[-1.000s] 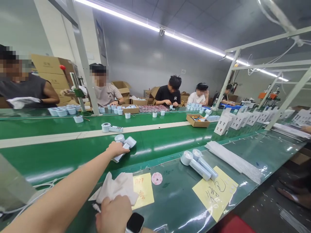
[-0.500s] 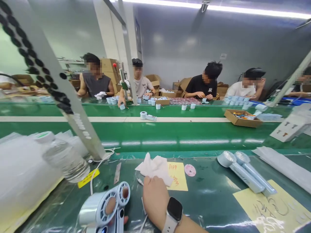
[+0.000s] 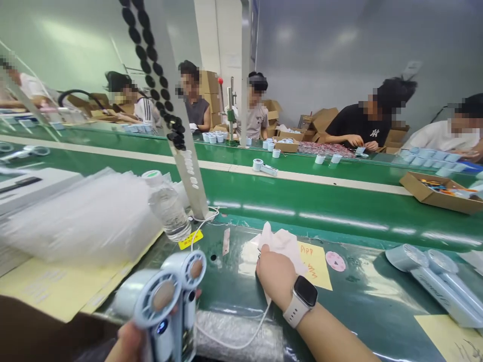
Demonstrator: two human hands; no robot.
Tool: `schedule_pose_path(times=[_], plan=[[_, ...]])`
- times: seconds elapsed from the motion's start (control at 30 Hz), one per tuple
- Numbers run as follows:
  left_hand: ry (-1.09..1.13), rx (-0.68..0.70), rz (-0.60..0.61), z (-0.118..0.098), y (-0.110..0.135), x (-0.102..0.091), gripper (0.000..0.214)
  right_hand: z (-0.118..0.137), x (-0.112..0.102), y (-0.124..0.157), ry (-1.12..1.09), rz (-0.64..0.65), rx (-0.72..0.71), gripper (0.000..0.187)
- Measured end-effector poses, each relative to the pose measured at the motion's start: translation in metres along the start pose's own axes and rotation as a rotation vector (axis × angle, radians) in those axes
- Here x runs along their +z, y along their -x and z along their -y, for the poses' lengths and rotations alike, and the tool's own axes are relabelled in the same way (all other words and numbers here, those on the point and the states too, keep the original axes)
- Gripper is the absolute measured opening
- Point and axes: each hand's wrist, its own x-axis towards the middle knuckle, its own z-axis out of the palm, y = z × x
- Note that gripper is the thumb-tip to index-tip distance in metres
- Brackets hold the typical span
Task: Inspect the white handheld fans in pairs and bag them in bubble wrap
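Observation:
At the lower left, my left hand (image 3: 130, 339) is closed around two light-blue handheld fans, thumb on the near side and a fingertip showing past the far one. The nearer fan (image 3: 158, 296) has a small lit display on its handle; the other fan (image 3: 194, 269) is beside it. My right hand (image 3: 277, 276), with a watch on its wrist, is closed on a white cable (image 3: 260, 329) that loops out below it toward the fans. Its fingers are partly hidden and lie against a crumpled white tissue (image 3: 281, 241).
Two more fans (image 3: 407, 259) lie at the right by yellow paper (image 3: 449, 329). A water bottle (image 3: 169, 211), plastic bags (image 3: 86, 216) and a slanted post (image 3: 192, 186) stand left. Beyond runs a green conveyor (image 3: 302, 193) carrying a fan (image 3: 264, 167); several people sit across it.
The view has swung left. My left hand has raised the two fans a little. My right hand has closed on the cable, whose plug earlier lay beside it.

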Motion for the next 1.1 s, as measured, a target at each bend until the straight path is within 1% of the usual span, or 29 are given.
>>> schedule_pose_path(times=[0.03,0.1,0.17,0.2,0.23,0.3,0.33,0.37,0.4,0.43,0.5,0.63,0.73,0.83,0.97,1.03,1.1], plan=[[0.044,0.032,-0.018,-0.004,-0.004,0.01,0.071,0.0,0.002,-0.001,0.001,-0.006,-0.005,0.017],[0.169,0.157,-0.067,-0.018,-0.017,0.034,0.076,-0.002,0.004,0.004,-0.005,-0.013,-0.023,0.017],[0.202,0.233,-0.009,-0.034,-0.032,0.06,0.079,-0.007,0.006,0.018,-0.027,-0.011,-0.054,0.014],[0.243,0.246,0.035,-0.042,-0.04,0.072,0.079,-0.011,0.007,0.027,-0.113,0.002,-0.078,0.013],[0.313,0.252,0.082,-0.049,-0.047,0.083,0.08,-0.014,0.008,0.037,-0.264,0.035,-0.107,0.014],[0.476,0.266,0.174,-0.059,-0.058,0.101,0.08,-0.02,0.009,0.057,-0.7,0.153,-0.14,0.012],[0.551,0.27,0.22,-0.061,-0.062,0.108,0.078,-0.022,0.009,0.066,-0.922,0.231,-0.13,0.014],[0.613,0.276,0.264,-0.062,-0.065,0.113,0.075,-0.022,0.009,0.074,-1.094,0.309,-0.102,0.021],[0.658,0.281,0.303,-0.062,-0.067,0.118,0.072,-0.022,0.008,0.08,-1.195,0.37,-0.067,0.028],[0.686,0.287,0.333,-0.061,-0.068,0.121,0.069,-0.021,0.006,0.084,-1.254,0.404,-0.034,0.032],[0.711,0.296,0.375,-0.057,-0.069,0.124,0.066,-0.015,0.004,0.087,-1.311,0.396,0.001,0.034],[0.746,0.263,0.406,-0.048,-0.07,0.121,0.067,-0.002,0.008,0.082,-1.345,0.241,-0.061,0.03],[0.767,0.226,0.405,-0.046,-0.07,0.119,0.067,0.002,0.016,0.079,-1.327,0.182,-0.126,0.027],[0.761,0.228,0.413,-0.044,-0.071,0.119,0.067,-0.001,0.02,0.079,-1.3,0.203,-0.159,0.025],[0.755,0.226,0.403,-0.042,-0.071,0.122,0.067,-0.008,0.018,0.078,-1.278,0.237,-0.168,0.026],[0.746,0.221,0.393,-0.042,-0.071,0.123,0.067,-0.008,0.017,0.079,-1.285,0.231,-0.164,0.031],[0.74,0.223,0.372,-0.041,-0.071,0.123,0.067,-0.005,0.019,0.08,-1.335,0.215,-0.131,0.038]])
